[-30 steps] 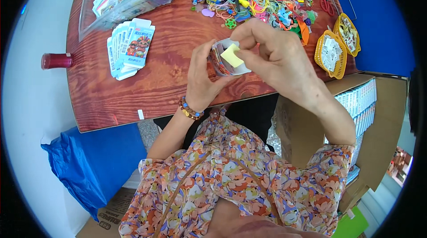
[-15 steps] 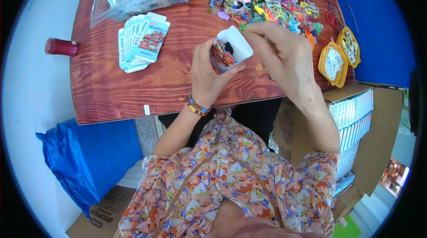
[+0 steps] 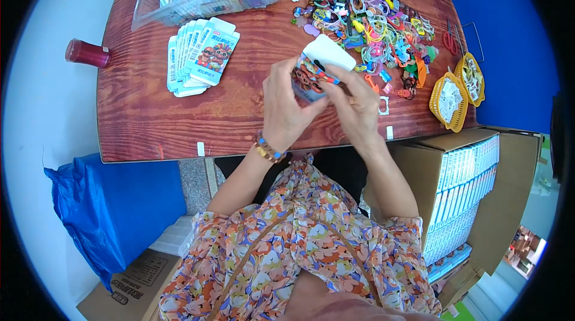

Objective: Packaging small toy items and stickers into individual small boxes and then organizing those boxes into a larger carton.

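Nearest is the person's flowered shirt (image 3: 311,225), and at the left wrist there is a beaded bracelet (image 3: 269,148). The left hand (image 3: 281,99) has its grip clamped around the side of a small printed box (image 3: 306,84), which is tilted above the worktop (image 3: 179,132), its white flap standing up. The right hand (image 3: 357,105) is at the upper edge of this box, thumb and forefinger close together; I cannot tell what exactly its grip pinches. Beyond, to the left, lie fanned flat cartons (image 3: 209,60). To the right are two yellow baskets (image 3: 449,122) with white pieces. Farther is a heap of colourful trinkets (image 3: 380,30), beside a clear tub (image 3: 203,15) of packets.
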A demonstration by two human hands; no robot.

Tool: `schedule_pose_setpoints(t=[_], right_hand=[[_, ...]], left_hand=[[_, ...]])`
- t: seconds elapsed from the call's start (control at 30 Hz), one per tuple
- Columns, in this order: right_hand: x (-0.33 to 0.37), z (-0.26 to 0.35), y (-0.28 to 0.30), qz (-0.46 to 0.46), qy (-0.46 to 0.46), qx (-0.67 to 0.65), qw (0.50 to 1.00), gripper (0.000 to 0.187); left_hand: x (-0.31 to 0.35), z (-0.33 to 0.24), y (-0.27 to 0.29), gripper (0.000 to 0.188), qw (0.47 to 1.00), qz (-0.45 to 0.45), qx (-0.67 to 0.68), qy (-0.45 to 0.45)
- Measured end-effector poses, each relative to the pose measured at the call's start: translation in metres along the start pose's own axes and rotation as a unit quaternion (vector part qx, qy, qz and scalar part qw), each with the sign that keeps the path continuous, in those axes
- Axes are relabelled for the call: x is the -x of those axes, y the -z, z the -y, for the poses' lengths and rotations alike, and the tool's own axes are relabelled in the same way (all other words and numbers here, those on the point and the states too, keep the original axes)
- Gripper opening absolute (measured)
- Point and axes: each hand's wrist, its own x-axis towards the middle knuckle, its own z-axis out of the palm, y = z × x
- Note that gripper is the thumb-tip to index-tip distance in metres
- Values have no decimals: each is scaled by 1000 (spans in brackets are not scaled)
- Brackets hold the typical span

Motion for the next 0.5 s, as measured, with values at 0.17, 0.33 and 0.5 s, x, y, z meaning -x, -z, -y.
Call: schedule_pose_setpoints(t=[0.17,0.33,0.5], right_hand=[[-10,-6,35,105,-66,-145,982,26],[-8,-4,33,141,-43,-229,962,27],[-3,-16,42,198,-68,-261,942,16]], left_hand=[[3,2,22,55,956,89,267,83],[1,2,36,49,938,146,306,67],[-1,-2,43,40,891,217,376,134]])
